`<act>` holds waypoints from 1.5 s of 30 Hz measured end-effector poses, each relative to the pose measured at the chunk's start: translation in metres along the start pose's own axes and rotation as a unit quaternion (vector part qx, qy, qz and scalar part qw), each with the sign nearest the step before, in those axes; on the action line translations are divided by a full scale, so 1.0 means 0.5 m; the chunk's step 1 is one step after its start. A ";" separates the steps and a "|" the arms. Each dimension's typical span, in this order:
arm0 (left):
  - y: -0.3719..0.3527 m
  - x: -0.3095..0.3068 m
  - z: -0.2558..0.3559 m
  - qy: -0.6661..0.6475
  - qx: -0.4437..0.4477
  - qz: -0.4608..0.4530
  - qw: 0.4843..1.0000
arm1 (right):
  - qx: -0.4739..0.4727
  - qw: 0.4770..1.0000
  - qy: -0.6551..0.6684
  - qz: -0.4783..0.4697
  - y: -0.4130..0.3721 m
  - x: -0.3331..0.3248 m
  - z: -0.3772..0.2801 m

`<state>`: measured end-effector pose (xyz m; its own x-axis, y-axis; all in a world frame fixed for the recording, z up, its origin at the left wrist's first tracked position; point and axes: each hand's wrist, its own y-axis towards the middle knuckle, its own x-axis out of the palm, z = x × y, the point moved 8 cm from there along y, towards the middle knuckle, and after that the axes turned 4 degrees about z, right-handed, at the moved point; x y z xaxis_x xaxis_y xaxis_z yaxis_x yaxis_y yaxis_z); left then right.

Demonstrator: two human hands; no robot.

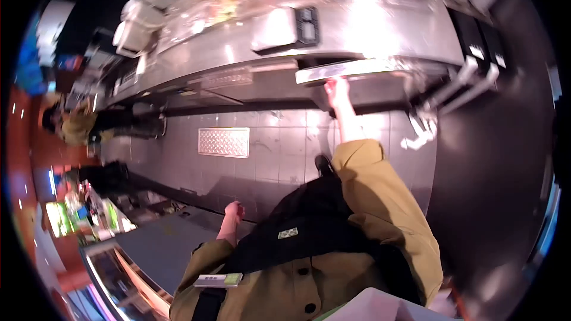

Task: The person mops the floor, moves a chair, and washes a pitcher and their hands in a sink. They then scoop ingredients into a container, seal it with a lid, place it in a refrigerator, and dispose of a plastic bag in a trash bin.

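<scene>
Stretched out ahead, my right hand has its fingers curled at the front edge of a pulled-out drawer under the steel counter. Glare and blur partly hide the fingertips. My left hand hangs low by my side over the floor, fingers curled in, with nothing visible in it. On the counter above the drawer sits a black container beside a bright white surface.
A steel counter with blurred, clear-looking containers runs across the top. A textured metal plate is set in the tiled floor. Two people stand at the left, one in a tan shirt. A dark grey worktop lies at lower left.
</scene>
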<state>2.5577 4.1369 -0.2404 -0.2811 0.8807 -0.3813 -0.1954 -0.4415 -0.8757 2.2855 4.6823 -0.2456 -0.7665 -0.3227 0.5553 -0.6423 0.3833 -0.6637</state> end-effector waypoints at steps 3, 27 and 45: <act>0.050 0.014 -0.067 -0.026 -0.040 0.030 0.998 | -0.067 0.990 -0.122 -0.024 -0.173 -0.200 -0.011; -0.074 1.496 0.211 0.290 0.235 -0.313 0.873 | -0.334 0.669 -0.555 0.364 -0.591 -0.927 -0.602; 0.157 2.038 0.130 -0.047 0.126 -0.447 0.884 | -0.303 0.602 -0.572 0.467 -0.587 -1.045 -0.625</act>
<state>2.1948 4.9884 -0.6784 0.0175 0.8840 0.4672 -0.5783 0.3902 -0.7165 2.8740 5.0087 -0.1844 -0.5136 0.0275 -0.8576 -0.0800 0.9936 0.0798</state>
